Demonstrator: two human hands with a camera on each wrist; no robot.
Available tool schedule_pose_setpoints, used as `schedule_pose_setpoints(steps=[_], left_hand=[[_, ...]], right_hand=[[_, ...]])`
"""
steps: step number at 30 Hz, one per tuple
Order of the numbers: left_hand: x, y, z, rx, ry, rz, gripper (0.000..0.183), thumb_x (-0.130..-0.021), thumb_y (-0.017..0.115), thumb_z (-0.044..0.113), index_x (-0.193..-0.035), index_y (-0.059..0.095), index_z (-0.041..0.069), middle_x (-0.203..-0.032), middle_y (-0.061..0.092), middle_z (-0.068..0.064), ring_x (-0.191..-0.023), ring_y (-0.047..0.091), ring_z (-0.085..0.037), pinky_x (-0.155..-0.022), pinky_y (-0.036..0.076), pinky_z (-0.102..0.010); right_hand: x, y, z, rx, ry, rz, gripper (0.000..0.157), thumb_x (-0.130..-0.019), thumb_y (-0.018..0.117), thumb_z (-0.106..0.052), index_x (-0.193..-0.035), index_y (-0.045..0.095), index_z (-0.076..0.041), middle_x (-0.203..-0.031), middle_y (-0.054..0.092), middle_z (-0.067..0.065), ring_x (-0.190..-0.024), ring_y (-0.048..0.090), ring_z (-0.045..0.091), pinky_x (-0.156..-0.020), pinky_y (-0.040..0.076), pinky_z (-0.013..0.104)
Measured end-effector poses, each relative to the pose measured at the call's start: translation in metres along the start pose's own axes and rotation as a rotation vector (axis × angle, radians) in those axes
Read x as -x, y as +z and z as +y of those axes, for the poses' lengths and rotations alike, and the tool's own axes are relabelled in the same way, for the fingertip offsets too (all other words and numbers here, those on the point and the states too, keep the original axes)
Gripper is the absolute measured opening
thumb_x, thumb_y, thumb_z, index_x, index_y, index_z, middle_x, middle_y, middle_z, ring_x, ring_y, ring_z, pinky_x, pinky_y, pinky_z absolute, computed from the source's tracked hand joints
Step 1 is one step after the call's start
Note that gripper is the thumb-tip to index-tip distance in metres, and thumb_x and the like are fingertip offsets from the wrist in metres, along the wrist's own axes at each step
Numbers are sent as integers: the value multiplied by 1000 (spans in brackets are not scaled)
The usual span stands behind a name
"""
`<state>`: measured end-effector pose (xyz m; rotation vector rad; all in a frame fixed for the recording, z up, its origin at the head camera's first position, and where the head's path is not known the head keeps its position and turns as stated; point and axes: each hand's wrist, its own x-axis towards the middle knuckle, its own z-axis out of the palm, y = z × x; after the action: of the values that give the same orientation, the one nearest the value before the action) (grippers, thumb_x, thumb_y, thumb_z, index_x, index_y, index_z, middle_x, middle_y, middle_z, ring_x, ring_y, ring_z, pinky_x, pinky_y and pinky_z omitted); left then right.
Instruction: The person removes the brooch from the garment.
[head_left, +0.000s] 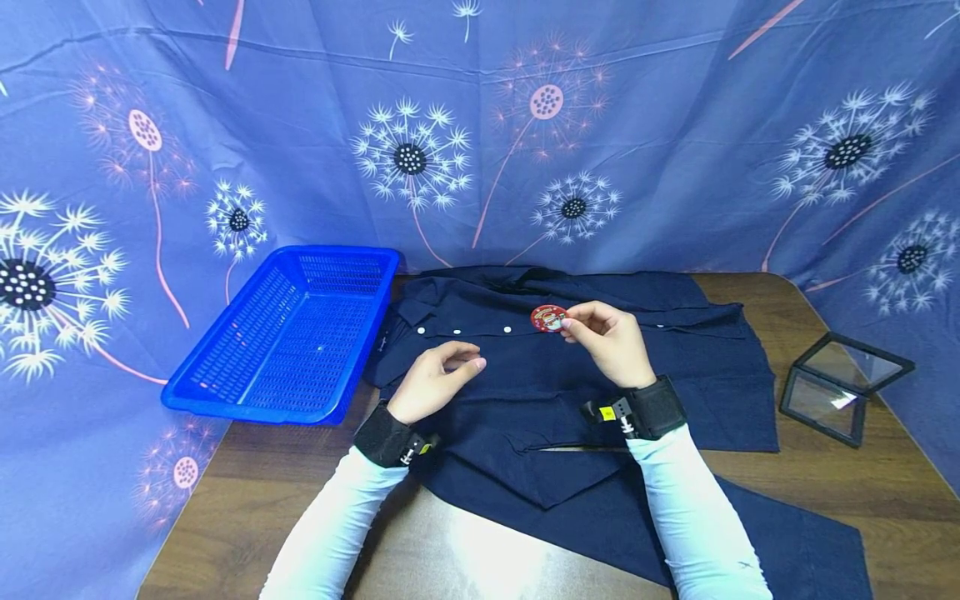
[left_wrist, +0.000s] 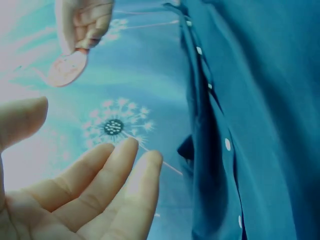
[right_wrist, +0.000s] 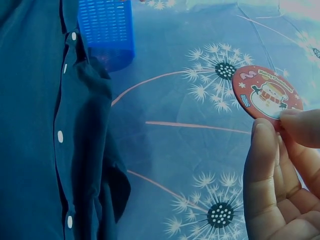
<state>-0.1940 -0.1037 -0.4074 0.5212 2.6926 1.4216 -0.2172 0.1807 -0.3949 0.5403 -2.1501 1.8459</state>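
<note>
Between its thumb and fingers, my right hand (head_left: pixel 612 343) pinches a round red badge (head_left: pixel 545 317) by the edge. A snowman and lettering are printed on the face of the badge (right_wrist: pixel 267 92) in the right wrist view. My left hand (head_left: pixel 437 379) is held to the left with relaxed fingers, a gap between thumb and fingertips and nothing in it. Beneath both hands a dark navy shirt (head_left: pixel 540 392) lies spread on the table, its row of white buttons running crosswise. The back of the badge cannot be seen.
A blue plastic basket (head_left: pixel 347 408) stands on the left of the wooden table (head_left: pixel 225 487). At the right is a black hinged frame (head_left: pixel 825 402) with clear panes, standing open. A blue dandelion-print cloth (head_left: pixel 315 108) hangs behind the table.
</note>
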Motion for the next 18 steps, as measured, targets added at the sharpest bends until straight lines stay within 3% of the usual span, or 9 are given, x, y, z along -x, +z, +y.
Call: schedule_pose_setpoints(steps=[5,8,12,18], left_hand=[[-6,4,5,67,27,23,34,-95,62,34,-117,68,10,-113,72,-7,-99,71,-18,-88,55,-38],[-9,7,7,113,31,24,32,-95,62,34,-116,68,10,-110,73,-7,-95,71,-18,-84,56,-34],[-13,10,9,181,42,8,32,-96,62,32,-116,68,7,-108,72,-13,-94,71,-29,-78,58,-29],[-16,13,19,221,31,-13,35,-98,60,32,-118,66,5,-111,71,-16,-96,70,-35,-78,59,-33]], right_hand=[[2,3,-5,16,-14,-9,14,-89,66,2,-100,66,12,-82,70,1,-71,68,2,-68,57,19],[2,5,-8,36,-21,-13,14,-89,66,2,-100,67,11,-82,71,11,-71,67,2,-68,57,19],[5,7,-15,81,-28,-24,13,-89,65,5,-100,67,11,-86,69,27,-72,66,-2,-67,55,17],[6,13,-24,143,-38,-42,12,-87,66,7,-98,67,12,-88,69,31,-72,65,-4,-64,51,12]])
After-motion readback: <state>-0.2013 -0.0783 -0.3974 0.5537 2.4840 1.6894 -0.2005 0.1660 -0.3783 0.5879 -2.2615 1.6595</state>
